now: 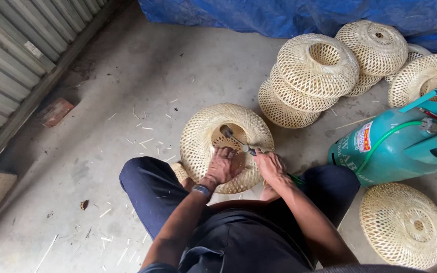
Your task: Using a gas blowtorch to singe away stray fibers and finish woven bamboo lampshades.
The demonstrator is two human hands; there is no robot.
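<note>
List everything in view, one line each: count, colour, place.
woven shade in hand: one, pale straw, centre floor
metal tool: one, grey, in the shade's opening
stacked woven shades: about six, pale straw, upper right
single woven shade: one, pale straw, lower right
gas cylinder: one, teal, green hose, right
tarpaulin: one, blue, top
brick: one, reddish, left
left hand: on the shade
right hand: gripping the tool

We note one label (363, 137) at centre right of the frame: a small upright rectangle, white with red and blue print, stuck on the side of the teal gas cylinder (380, 156). Large white lettering runs beside it on the cylinder wall.
</note>
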